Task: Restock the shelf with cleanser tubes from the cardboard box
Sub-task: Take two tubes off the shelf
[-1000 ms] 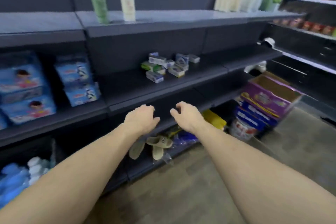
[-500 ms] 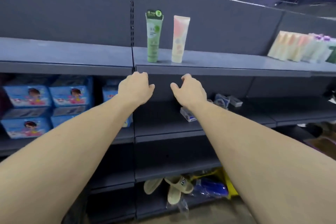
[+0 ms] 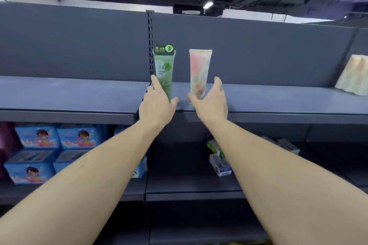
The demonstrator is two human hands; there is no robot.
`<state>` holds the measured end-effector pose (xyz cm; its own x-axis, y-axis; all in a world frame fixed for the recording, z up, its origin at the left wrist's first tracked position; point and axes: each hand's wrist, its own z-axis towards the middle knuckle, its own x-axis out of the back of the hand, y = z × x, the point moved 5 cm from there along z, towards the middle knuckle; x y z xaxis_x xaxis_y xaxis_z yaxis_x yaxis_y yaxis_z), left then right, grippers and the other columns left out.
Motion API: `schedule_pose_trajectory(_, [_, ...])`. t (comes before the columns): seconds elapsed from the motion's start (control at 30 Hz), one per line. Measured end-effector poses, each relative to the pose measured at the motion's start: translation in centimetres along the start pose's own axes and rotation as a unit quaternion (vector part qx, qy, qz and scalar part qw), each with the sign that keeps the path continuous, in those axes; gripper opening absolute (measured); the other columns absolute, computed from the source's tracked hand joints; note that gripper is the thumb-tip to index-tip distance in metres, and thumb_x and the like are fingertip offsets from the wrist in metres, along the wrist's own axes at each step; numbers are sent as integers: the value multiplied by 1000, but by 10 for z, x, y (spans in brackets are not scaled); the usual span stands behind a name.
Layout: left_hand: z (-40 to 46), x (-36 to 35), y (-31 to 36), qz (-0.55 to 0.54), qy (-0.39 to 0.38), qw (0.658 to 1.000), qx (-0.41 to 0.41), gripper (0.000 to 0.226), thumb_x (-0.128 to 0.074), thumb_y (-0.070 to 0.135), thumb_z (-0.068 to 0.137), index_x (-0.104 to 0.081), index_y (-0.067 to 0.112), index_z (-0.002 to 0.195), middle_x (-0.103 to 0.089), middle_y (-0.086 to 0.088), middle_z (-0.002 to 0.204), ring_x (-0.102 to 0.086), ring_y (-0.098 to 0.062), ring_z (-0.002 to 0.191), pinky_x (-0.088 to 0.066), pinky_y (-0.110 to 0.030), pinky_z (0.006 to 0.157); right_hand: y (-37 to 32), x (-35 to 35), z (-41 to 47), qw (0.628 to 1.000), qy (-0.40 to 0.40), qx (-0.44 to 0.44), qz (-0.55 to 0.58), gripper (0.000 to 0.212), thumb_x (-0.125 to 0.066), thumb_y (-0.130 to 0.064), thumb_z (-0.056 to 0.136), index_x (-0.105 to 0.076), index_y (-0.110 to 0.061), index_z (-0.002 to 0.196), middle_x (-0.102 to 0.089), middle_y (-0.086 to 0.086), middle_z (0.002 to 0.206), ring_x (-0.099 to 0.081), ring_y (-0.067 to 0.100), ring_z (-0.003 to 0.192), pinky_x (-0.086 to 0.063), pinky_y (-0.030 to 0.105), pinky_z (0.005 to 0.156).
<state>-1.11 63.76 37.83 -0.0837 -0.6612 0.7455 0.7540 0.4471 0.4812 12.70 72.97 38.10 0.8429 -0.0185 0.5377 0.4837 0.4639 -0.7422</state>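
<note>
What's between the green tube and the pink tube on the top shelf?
Head view: only bare shelf and back panel between the green tube and the pink tube. Lower down, the thumbs of the left hand and right hand reach into that gap.

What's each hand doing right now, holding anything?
Left hand: open, fingers spread at the base of the green tube, no grip visible.
Right hand: open, thumb and fingers spread around the base of the pink tube, not closed on it.
</note>
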Motion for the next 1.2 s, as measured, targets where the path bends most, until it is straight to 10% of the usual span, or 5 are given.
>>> schedule_pose_trajectory(0.3, [21,-20,12,-75,84,990,87,87,-59,22,96,2,12,156,-49,-10,130,-61,-30,102,-45,-37,73,9,-30,38,999,1,34,18,40,-67,-37,88,-40,-20,112,-59,-6,100,-62,20,85,-41,31,61])
schedule_pose_trajectory(0.63, [10,-14,35,-74,62,995,2,87,-65,26,92,-7,15,157,-51,-6,131,-57,-27,112,-45,-38,80,23,11,12,992,119,0,49,45,-63,-33,87,-42,-27,126,-57,-10,110,-61,16,86,-51,35,73])
schedule_pose_trajectory(0.97, [-91,-45,122,-239,-43,956,-168,71,-67,30,86,-29,27,146,-55,7,127,-59,-21,109,-50,-44,88,112,125,-106,948,277,-154,-32,52,-61,-30,89,-38,-25,135,-51,-6,125,-59,20,103,-44,33,75])
schedule_pose_trajectory(1.2, [-250,-121,175,-255,-257,898,-249,77,-72,36,82,-31,22,145,-57,0,131,-55,-25,118,-44,-39,85,206,205,-269,872,364,-311,-102,55,-64,-42,91,-40,-19,135,-54,0,131,-58,27,112,-43,36,80])
